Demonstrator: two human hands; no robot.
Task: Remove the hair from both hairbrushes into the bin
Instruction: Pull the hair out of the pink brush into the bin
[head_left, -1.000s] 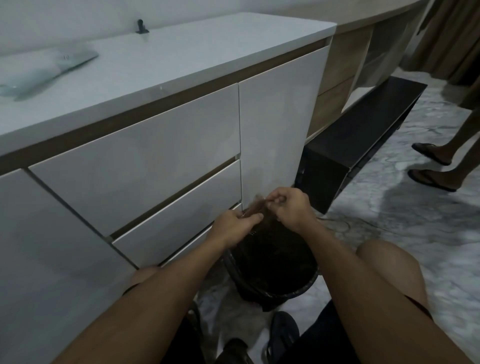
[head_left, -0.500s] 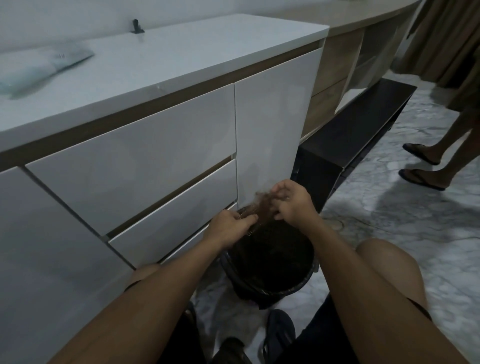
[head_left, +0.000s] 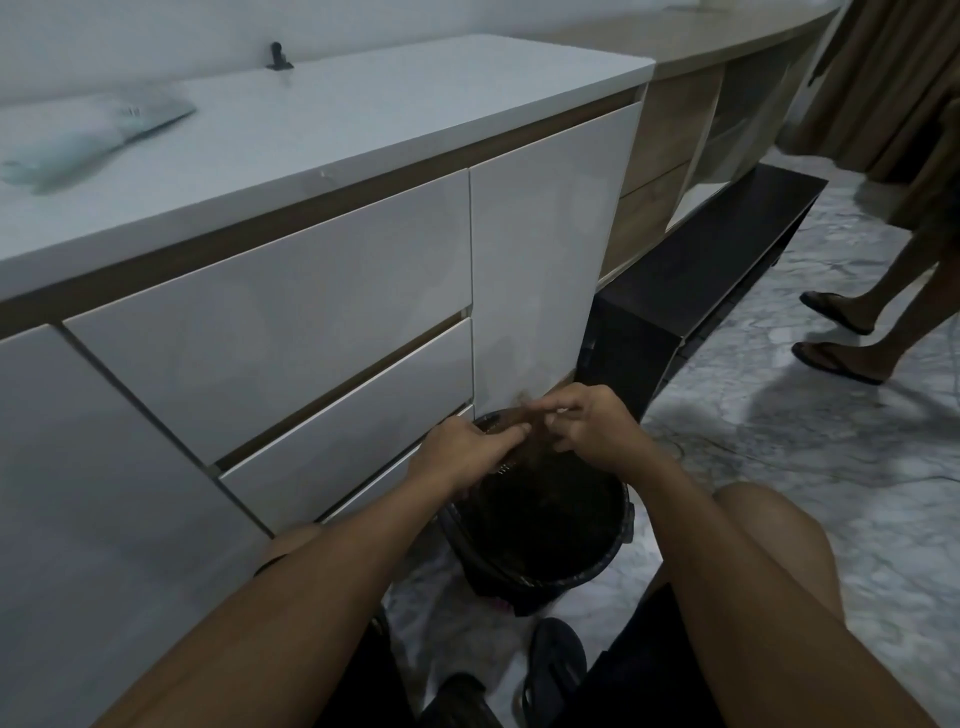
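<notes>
Two bare hands over one round black plastic bin (head_left: 545, 577) on the marbled floor (head_left: 810, 467), in front of a white cabinet with three drawer fronts (head_left: 291, 312). One hairbrush (head_left: 501, 460) only partly in sight, dark, mostly hidden under the left hand (head_left: 462, 452), a few pale bristle tips peeking out below the curled left fingers (head_left: 506, 439) clamped around it. One clump of reddish-brown hair (head_left: 540, 447), blurred, between both hands, directly above the bin's dark opening. Right hand (head_left: 597, 431) half closed, right fingers (head_left: 558, 408) pinched at the strands beside the brush. One pale blurred item (head_left: 88, 140) on the white surface (head_left: 363, 109). Two sandalled feet (head_left: 836, 332) further right.
</notes>
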